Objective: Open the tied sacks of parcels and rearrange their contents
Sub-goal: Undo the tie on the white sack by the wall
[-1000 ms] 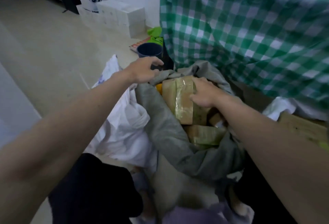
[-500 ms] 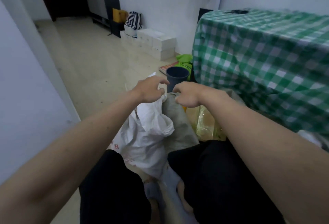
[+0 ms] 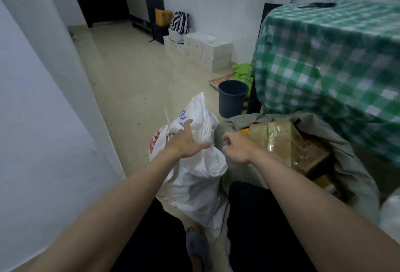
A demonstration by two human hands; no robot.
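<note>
Change: both hands have left the grey sack — parcels exposed, already open | left hand wide, at the white sack on the floor | right hand loosely curled, empty — white sack likely next.

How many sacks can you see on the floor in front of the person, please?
2: a white sack under the left hand, and an open grey sack of parcels to its right, beside the checked table. A white shape at the right edge may be another.
</note>
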